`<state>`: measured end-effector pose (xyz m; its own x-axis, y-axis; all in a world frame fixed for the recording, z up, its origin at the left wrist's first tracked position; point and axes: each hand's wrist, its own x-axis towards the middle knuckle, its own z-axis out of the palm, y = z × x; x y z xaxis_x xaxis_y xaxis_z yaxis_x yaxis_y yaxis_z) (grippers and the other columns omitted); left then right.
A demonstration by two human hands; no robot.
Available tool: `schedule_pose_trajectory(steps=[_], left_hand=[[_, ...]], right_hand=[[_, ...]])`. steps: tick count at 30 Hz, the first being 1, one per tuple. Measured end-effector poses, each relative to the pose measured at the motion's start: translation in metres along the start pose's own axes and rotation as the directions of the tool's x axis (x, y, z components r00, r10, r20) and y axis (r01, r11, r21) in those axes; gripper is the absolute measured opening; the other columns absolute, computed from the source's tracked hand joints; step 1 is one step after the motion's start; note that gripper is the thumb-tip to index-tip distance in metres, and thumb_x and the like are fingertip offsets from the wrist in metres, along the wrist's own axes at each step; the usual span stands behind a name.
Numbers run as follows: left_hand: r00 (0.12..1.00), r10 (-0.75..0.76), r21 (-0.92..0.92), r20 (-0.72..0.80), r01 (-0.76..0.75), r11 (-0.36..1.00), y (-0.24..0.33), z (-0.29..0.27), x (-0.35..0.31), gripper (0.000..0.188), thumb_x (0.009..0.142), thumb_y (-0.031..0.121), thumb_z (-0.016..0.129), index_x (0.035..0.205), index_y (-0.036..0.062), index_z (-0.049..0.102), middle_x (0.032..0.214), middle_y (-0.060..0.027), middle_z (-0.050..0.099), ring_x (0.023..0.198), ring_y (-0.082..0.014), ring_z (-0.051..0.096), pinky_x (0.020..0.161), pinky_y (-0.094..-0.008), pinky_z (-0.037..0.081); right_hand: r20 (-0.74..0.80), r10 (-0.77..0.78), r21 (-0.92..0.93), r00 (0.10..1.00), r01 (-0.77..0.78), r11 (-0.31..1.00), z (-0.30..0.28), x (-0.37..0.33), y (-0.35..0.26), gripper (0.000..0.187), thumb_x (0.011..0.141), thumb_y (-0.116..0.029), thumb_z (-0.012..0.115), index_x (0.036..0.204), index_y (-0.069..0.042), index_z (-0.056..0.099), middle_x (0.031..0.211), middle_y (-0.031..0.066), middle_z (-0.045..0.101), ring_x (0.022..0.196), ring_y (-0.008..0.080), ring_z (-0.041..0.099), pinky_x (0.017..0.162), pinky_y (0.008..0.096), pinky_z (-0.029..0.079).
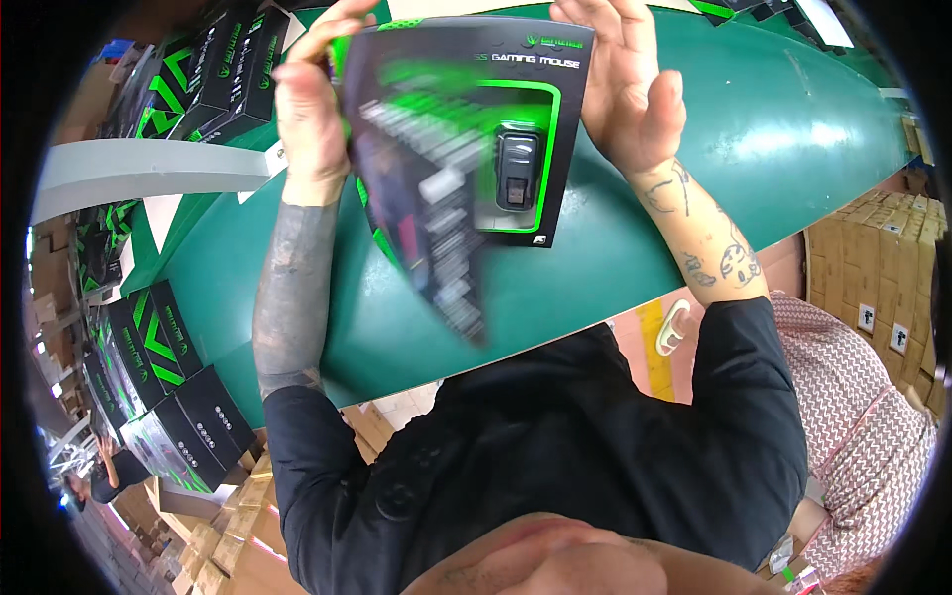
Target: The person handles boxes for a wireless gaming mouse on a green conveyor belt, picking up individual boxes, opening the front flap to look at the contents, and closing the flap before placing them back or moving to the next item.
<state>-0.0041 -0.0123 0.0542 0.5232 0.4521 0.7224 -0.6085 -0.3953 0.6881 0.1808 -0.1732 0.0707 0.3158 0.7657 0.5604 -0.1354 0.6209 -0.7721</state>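
I hold a black and green retail box (466, 139) up above the green table (694, 149). A clear window in its front shows a dark computer mouse (518, 171). My left hand (312, 104) grips the box's left edge. My right hand (625, 79) presses flat against its right edge, fingers spread. A hinged side flap (426, 218) of the box swings down and looks blurred with motion.
Stacks of matching black and green boxes (223, 64) stand at the upper left and along the left side (164, 382). Brown cartons (883, 278) are piled at the right. A person in a patterned top (863, 436) stands close at my right.
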Motion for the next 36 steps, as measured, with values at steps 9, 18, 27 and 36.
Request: schedule_pose_trajectory(steps=[9,18,27,36], left_hand=[[0.998,0.023,-0.595,0.052,0.012,0.804,0.008,0.02,0.011,0.043,0.09,0.04,0.045,0.11,0.0029,0.056,0.113,-0.0129,0.053,0.111,-0.0258,0.047,0.097,-0.038,0.035],[0.517,-0.823,-0.327,-0.235,0.755,0.568,-0.004,-0.013,-0.007,0.036,0.088,0.029,0.058,0.115,0.0051,0.054,0.108,-0.0024,0.059,0.098,-0.0102,0.054,0.086,-0.025,0.044],[0.615,-0.515,-0.134,-0.597,0.556,0.82,-0.034,-0.011,-0.031,0.028,0.087,0.027,0.06,0.099,0.003,0.051,0.082,-0.0067,0.059,0.074,-0.0159,0.059,0.073,-0.0279,0.048],[0.976,-0.181,0.785,-0.124,0.208,0.584,-0.032,0.001,-0.017,0.045,0.077,0.023,0.064,0.116,0.0043,0.05,0.119,-0.0161,0.05,0.112,-0.0315,0.047,0.097,-0.0387,0.037]], right_hand=[[0.138,-0.188,0.003,0.973,0.189,0.982,-0.003,-0.005,0.0,0.103,0.071,-0.073,0.05,0.136,-0.001,0.017,0.14,0.0213,0.025,0.132,0.0307,0.024,0.109,0.0416,0.014],[-0.223,0.193,0.083,0.956,-0.178,0.98,-0.023,0.005,0.024,0.063,0.089,-0.043,0.041,0.133,-0.001,0.028,0.136,0.0166,0.036,0.125,0.0272,0.035,0.106,0.0374,0.022],[-0.563,-0.299,-0.732,0.771,-0.297,0.613,-0.128,0.019,0.037,0.051,0.08,-0.032,0.065,0.117,0.0,0.048,0.117,0.0174,0.052,0.106,0.0258,0.052,0.093,0.0324,0.04],[-0.35,-0.107,-0.931,0.931,-0.333,0.153,-0.115,0.03,0.034,0.048,0.073,-0.03,0.066,0.112,-0.005,0.053,0.116,0.016,0.053,0.113,0.0318,0.046,0.096,0.0396,0.037]])
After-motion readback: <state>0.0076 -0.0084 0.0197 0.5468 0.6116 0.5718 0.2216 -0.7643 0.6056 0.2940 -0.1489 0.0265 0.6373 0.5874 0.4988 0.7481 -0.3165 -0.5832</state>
